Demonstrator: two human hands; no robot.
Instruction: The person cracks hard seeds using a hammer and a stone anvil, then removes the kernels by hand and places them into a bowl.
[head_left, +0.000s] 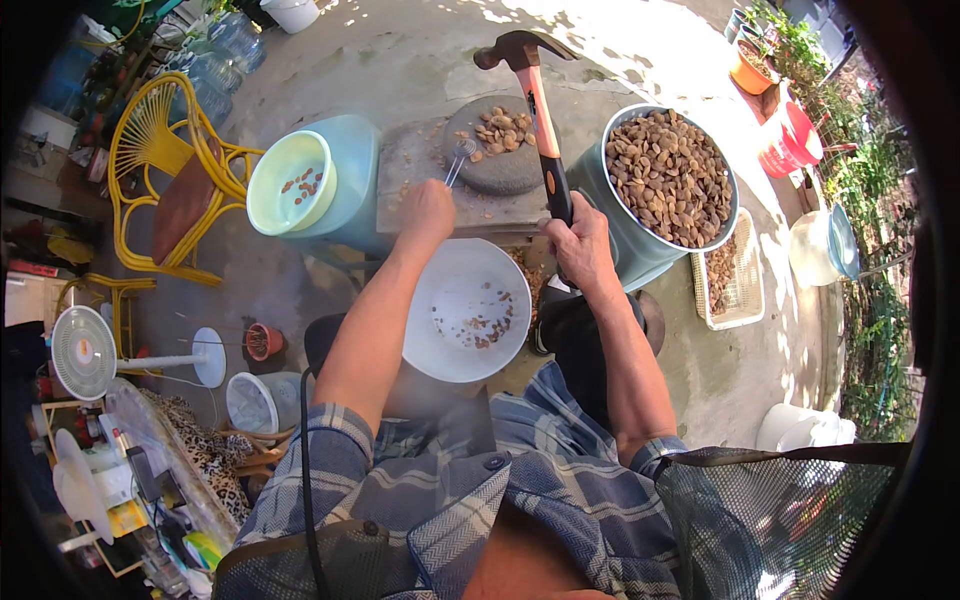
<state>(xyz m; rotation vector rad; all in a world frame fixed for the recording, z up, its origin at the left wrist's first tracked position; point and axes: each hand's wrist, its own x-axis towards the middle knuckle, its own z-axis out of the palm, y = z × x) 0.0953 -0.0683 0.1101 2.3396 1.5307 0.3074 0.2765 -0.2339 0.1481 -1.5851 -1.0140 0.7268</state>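
My left hand (427, 214) grips the handle of a small metal tool with a coiled wire head (463, 148). That head rests over the left part of a round stone slab (502, 178), beside a pile of brown fruit pits (506, 129). In my right hand (583, 240) is a claw hammer (546, 124), its head raised above the slab. The slab lies on a wooden board (405, 180). Between my knees stands a white basin (448, 270) with scattered brown pieces (487, 326) inside. What lies under the coil is too small to tell.
Left of the board, a pale green bowl (259, 180) with a few kernels sits on a blue plastic stool (358, 165). A bucket (630, 251) full of pits stands at right, near a cream basket (746, 300). Further left are a yellow chair (135, 202) and fan (84, 352).
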